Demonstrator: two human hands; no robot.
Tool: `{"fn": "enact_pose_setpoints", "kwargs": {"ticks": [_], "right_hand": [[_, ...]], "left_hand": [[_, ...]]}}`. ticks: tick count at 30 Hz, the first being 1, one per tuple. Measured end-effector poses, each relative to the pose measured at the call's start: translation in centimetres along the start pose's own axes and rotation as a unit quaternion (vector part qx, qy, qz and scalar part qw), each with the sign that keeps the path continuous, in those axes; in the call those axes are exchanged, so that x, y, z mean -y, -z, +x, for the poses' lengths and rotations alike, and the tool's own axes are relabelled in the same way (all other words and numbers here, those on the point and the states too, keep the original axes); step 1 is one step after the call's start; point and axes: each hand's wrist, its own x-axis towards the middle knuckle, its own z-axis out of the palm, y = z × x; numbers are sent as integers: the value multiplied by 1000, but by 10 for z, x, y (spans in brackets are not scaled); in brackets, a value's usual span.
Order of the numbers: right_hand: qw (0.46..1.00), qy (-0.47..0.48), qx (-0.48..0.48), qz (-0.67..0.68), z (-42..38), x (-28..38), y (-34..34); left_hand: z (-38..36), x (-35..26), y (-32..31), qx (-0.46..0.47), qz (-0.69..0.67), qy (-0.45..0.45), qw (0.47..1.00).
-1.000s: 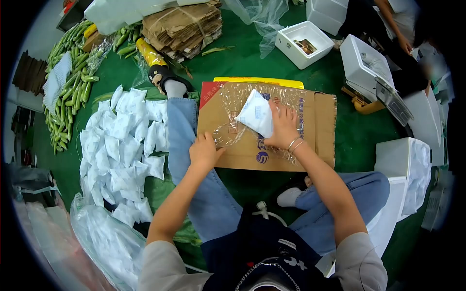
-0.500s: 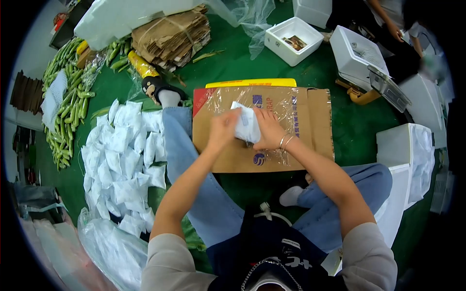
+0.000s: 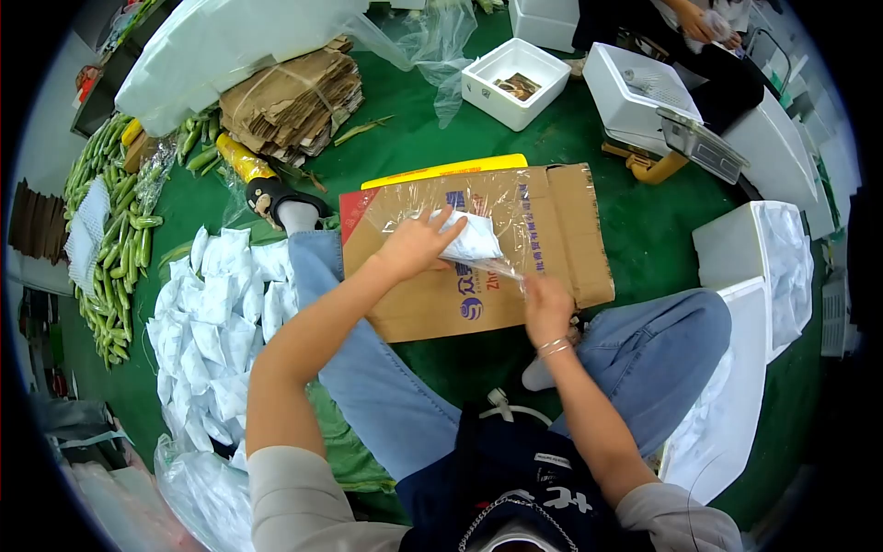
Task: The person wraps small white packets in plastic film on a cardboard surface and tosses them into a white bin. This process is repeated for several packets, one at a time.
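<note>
A white packet [image 3: 475, 238], like a gel ice pack, is held above a flat cardboard box [image 3: 418, 308] between my knees. My left hand [image 3: 417, 246] grips the packet's left end, fingers over its top. Clear plastic film [image 3: 501, 267] stretches from the packet down to my right hand [image 3: 549, 308], which is closed on it at the box's lower right. More shiny film covers part of the box. To my left lies a heap of similar white packets [image 3: 207, 336].
Long green vegetables [image 3: 115, 248] and bundled flat cardboard [image 3: 294, 101] lie at the far left. White foam boxes [image 3: 515, 109] stand ahead and a scale [image 3: 699, 145] at the right. A person's hand [image 3: 694, 20] is at the top right. White packs fill a foam box [image 3: 782, 248].
My right hand has left the packet and moved down and right, drawing out clear film. The packet has tilted toward horizontal in my left hand. The whole view has shifted slightly.
</note>
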Motion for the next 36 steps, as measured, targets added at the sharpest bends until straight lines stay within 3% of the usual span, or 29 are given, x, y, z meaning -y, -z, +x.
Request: {"fn": "enact_pose_setpoints", "kwargs": {"ticks": [1,3,5,7,9,12,13,15,17,19,21,22,23,24,25,26,27,28,29,31,32,33,34,35,36], "right_hand": [[996,-52,-57,47,17,5,19],[956,-209,-13,207,70,17,41],[967,-147,-3,207,124,22,41],[991,-61,22,116,167,32,28],[990,27,130,-58,168,99,50],[956,136,244,-94,111,118,41],[940,150,296,-78,88,115,47],[936,267,222,55,39,95,64],[915,298,273,-2,15,82,70],[890,321,319,-57,3,74,67],[891,310,322,-85,6,62,54],[891,309,321,-86,10,54,46],[886,254,389,-21,19,46,38],[869,194,453,47,27,39,31],[838,212,501,36,47,44,34],[793,194,577,17,70,52,35],[742,176,647,-3,91,59,32],[711,155,684,45,109,41,11],[624,51,778,50,139,55,14],[632,-55,729,259,151,26,-21],[624,-32,738,253,156,27,-28],[632,-149,695,310,157,32,-36],[626,-259,642,359,159,36,-47],[635,-259,643,340,165,36,-56],[644,-261,643,321,171,27,-63]], "left_hand": [[0,-1,3,-3,-2,-1,1000],[1,-14,13,-7,-2,-7,1000],[3,-29,37,26,-95,44,994],[7,-42,59,58,-136,56,987],[8,-44,67,89,-181,78,976],[-3,-27,55,248,-403,147,868],[-10,-22,48,245,-403,153,868],[-21,-19,35,296,-477,180,808],[-17,-35,32,331,-481,219,782],[-14,-40,-4,386,-622,197,652],[-6,-29,-25,385,-605,180,673],[2,-23,-19,406,-492,115,762],[6,-22,-6,417,-368,48,830],[-1,-26,6,362,-348,85,861],[-9,-35,24,363,-350,87,859],[-17,-46,42,133,-219,89,963],[-26,-57,51,-106,-67,86,988],[-33,-68,53,-57,-129,111,984],[-36,-81,52,-11,-188,139,972],[-33,-96,57,29,-98,180,978],[-27,-92,36,-29,-66,197,978],[-21,-79,15,-146,-99,180,968],[-12,-67,2,-102,-106,193,970],[-6,-60,6,-28,-128,215,968],[-7,-49,-3,-50,-136,181,973]]}}
